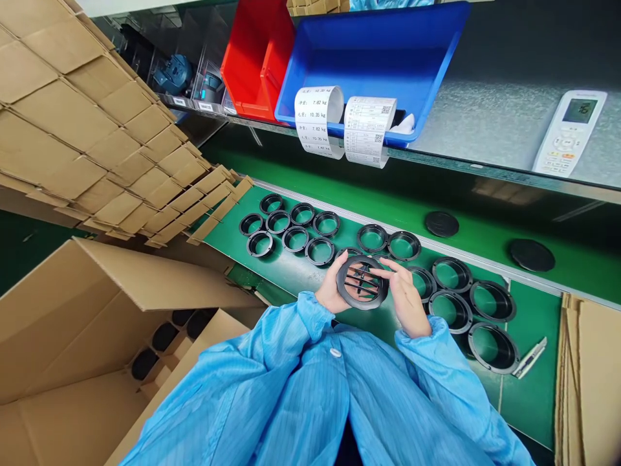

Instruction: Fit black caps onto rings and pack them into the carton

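A round black air vent with slats across its opening is held up in front of my chest, above the green worktop. My left hand is closed around the vent's left rim, and its fingers partly show behind the slats. My right hand grips the vent at its right rim, with the index finger reaching over onto the slats. Black rings stand in a cluster on the worktop to the left, and more black rings sit to the right, close to my right hand.
An open cardboard box with black round parts stands at lower left, beneath stacked cardboard dividers. A knife-like tool lies by the right rings. Two black discs rest behind. The shelf above carries a blue bin, red bin and remote.
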A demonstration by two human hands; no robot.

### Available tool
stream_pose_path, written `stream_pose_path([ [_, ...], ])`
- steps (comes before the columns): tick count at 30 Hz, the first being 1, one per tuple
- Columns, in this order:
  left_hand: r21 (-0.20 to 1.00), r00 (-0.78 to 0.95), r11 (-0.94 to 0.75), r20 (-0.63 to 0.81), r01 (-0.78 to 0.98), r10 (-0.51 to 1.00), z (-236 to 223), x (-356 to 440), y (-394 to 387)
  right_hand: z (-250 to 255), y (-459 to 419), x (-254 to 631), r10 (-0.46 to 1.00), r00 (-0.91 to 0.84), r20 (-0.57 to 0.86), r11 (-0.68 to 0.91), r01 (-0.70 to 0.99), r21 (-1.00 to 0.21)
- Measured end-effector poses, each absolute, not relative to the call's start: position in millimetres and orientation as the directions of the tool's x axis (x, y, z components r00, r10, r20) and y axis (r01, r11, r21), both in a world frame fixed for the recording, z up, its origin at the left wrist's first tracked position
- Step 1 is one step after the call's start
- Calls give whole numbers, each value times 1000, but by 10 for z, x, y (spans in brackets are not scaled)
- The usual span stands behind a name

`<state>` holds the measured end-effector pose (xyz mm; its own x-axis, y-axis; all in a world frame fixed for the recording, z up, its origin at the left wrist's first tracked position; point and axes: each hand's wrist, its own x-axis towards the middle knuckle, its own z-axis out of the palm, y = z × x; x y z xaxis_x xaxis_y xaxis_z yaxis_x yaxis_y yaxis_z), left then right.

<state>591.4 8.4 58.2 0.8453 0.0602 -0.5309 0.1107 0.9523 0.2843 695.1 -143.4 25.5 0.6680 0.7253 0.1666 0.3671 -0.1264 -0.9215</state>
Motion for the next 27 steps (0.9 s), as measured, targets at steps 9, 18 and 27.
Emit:
stream_pose_path([
  [9, 159, 600, 979, -798, 130, 50, 17, 5707, 160, -476, -1349, 6574, 938, 302, 172, -96, 700, -708],
  [18, 226, 557, 959, -825, 170, 96, -329, 5702, 294, -734, -787, 6775, 948, 317, -17, -231, 655, -719],
  [27, 315, 246, 931, -932, 182, 267, -590, 5271, 776, -1137, -85, 6946, 926, 371, 64, -311, 850, -424],
])
